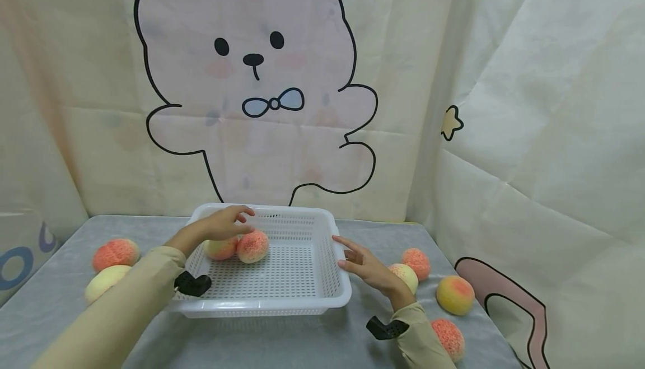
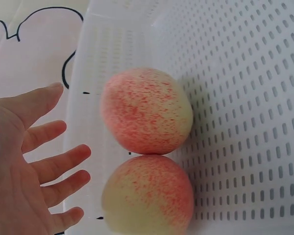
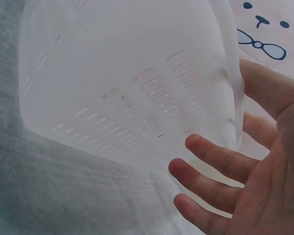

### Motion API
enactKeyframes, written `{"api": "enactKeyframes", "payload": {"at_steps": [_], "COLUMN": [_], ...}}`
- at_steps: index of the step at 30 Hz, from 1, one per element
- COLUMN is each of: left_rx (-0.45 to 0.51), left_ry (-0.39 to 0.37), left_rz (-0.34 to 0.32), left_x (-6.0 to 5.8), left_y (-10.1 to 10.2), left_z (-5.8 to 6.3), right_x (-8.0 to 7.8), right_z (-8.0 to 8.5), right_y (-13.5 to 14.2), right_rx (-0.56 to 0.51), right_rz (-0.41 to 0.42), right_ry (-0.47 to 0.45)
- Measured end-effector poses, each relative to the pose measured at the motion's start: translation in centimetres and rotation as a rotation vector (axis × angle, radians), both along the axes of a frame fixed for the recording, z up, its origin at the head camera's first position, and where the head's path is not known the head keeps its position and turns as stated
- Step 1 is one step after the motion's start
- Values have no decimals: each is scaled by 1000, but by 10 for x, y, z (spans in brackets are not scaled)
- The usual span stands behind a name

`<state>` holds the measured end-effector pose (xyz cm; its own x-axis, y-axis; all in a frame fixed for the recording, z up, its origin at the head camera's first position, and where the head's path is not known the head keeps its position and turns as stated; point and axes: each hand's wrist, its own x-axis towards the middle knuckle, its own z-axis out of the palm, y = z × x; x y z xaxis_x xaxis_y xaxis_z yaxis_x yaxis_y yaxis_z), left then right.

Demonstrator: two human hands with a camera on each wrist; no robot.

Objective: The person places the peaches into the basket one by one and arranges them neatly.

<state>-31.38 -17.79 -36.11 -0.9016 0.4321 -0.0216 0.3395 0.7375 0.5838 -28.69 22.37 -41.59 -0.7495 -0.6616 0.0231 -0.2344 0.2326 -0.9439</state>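
Note:
Inside the white plastic basket, two peaches sit side by side at the left: a red-speckled peach and a paler peach. My left hand hovers over the basket's left part, just above the fruit, its fingers spread and holding nothing. The left wrist view shows that hand apart from the two touching peaches. At the right rim, my right hand touches the basket with thumb and index fingertips. Its other fingers lie loosely outside the perforated wall.
On the grey cloth-covered table, a red peach and a yellowish peach lie left of the basket. Several more lie to the right, including a yellow-orange peach and a red one. A printed curtain stands behind.

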Motion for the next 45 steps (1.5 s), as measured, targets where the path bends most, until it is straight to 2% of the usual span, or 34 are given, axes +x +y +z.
{"api": "enactKeyframes", "payload": {"at_steps": [12, 17, 25, 36, 45], "left_rx": [73, 84, 106, 146, 153], "left_ry": [85, 83, 93, 114, 150], "left_rz": [-19, -1, -8, 0, 16], "left_x": [15, 19, 26, 37, 44], "left_y": [-13, -21, -31, -44, -64], "left_z": [17, 19, 25, 23, 25], "right_x": [-2, -3, -3, -2, -2], "right_z": [-2, -2, -2, -4, -1], "right_y": [0, -1, -2, -1, -1], "right_rx": [-3, 1, 2, -5, -2], "right_rz": [5, 3, -6, -2, -9], "right_ry": [10, 16, 13, 9, 4]}}
